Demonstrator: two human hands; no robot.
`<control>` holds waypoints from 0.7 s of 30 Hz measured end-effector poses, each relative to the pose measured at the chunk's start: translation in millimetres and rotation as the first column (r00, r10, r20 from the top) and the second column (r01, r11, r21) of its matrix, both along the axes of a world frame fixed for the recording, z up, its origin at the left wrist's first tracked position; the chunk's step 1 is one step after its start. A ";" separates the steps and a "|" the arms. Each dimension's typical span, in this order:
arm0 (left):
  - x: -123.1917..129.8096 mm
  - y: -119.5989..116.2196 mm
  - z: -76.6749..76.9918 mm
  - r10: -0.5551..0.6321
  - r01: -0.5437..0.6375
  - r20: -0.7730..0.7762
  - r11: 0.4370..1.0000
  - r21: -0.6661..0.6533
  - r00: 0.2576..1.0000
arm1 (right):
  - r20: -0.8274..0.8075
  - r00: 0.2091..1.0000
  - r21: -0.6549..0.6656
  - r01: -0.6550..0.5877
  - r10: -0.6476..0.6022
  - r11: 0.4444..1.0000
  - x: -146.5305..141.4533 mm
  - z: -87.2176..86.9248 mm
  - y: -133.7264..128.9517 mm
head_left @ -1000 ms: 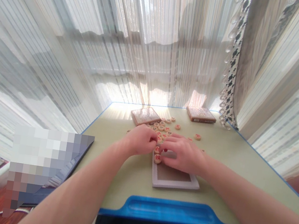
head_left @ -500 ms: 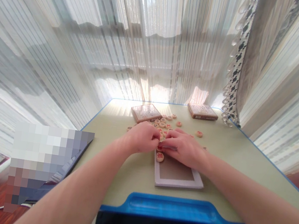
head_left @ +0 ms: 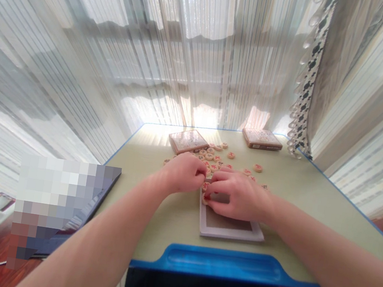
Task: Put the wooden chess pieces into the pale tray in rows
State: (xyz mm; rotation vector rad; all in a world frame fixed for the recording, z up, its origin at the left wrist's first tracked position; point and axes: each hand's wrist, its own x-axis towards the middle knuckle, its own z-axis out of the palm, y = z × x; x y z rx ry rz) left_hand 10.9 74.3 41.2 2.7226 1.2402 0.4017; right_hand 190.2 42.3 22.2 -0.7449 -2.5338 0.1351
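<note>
A shallow white-rimmed tray (head_left: 231, 236) with a brown bottom lies in front of me. My right hand (head_left: 237, 193) reaches over it, and its bent fingertips grip a round wooden xiangqi piece (head_left: 204, 200) at the left edge. Just above that one, another xiangqi piece (head_left: 205, 187) with a red character sits along the same edge. My left hand (head_left: 187, 174) is curled closed beside the tray's upper left corner; whatever its fingers may hold is hidden. Beyond both hands, several xiangqi pieces (head_left: 209, 156) with red or dark characters are scattered over the table.
Behind the loose pieces rests a flat brown box (head_left: 188, 141), and a second box (head_left: 262, 139) lies at the far right. A blue trough (head_left: 224, 263) forms the near edge of the pale green table (head_left: 149, 233). Sheer curtains (head_left: 204, 59) hang behind it.
My right hand has come slightly nearer along the tray, its fingers moving from the upper piece to the lower one. My left hand stays nearly in place. The view has shifted a little.
</note>
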 end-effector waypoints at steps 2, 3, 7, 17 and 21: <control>0.0 0.0 -0.1 0.000 0.000 0.001 1.000 0.002 1.000 | 0.006 1.000 -0.009 0.001 -0.001 1.000 -0.3 -0.8 -0.1; 0.0 0.1 -0.2 0.000 0.000 -0.001 1.000 0.004 1.000 | 0.007 1.000 -0.012 0.010 -0.010 1.000 -0.3 -1.3 0.0; 0.1 0.7 -0.6 0.001 -0.001 -0.017 1.000 0.001 1.000 | 0.010 1.000 -0.020 0.029 -0.029 0.999 0.1 -2.2 1.0; -0.3 1.7 -2.0 0.017 -0.017 -0.022 1.000 0.009 1.000 | 0.039 0.999 -0.028 0.032 -0.031 0.999 -1.1 -0.6 1.3; -5.9 8.2 -3.0 0.149 -0.148 0.005 0.976 0.159 0.989 | 0.009 0.999 -0.009 0.044 -0.044 0.999 0.6 3.2 -0.1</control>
